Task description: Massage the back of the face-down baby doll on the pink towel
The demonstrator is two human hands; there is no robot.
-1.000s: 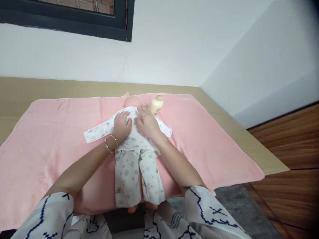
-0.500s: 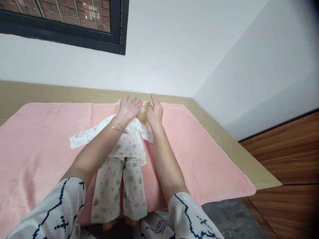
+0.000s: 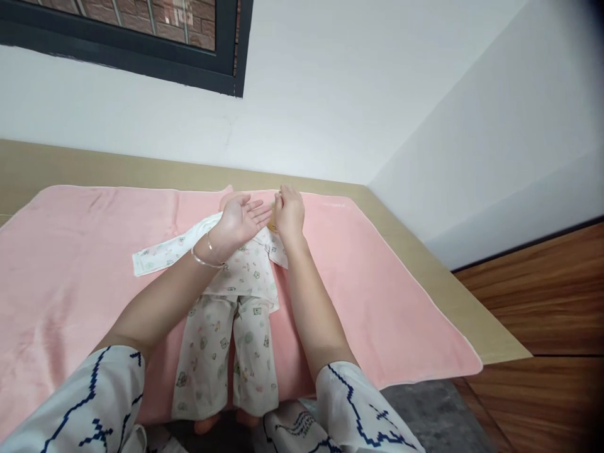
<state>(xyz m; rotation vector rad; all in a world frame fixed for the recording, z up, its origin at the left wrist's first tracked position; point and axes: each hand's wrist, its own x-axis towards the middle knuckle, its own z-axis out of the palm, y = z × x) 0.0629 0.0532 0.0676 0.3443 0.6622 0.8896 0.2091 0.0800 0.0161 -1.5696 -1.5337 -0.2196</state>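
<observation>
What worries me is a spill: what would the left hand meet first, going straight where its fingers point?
The left hand would likely meet the bottle at the right hand; depth unclear.

Back wall [image 3: 306, 94]: plain white, evenly lit by soft daylight.
Side wall [image 3: 495, 126]: white, meets the back wall in a corner at right; dark skirting [image 3: 528, 242] along its foot.
Window [image 3: 226, 63]: upper left, dark frame, bars and red brick beyond the glass.
Table [image 3: 94, 167]: light wood top, set against the back wall.
Floor [image 3: 542, 296]: brown wood boards at right; grey mat [image 3: 425, 415] by the table's near edge.
</observation>
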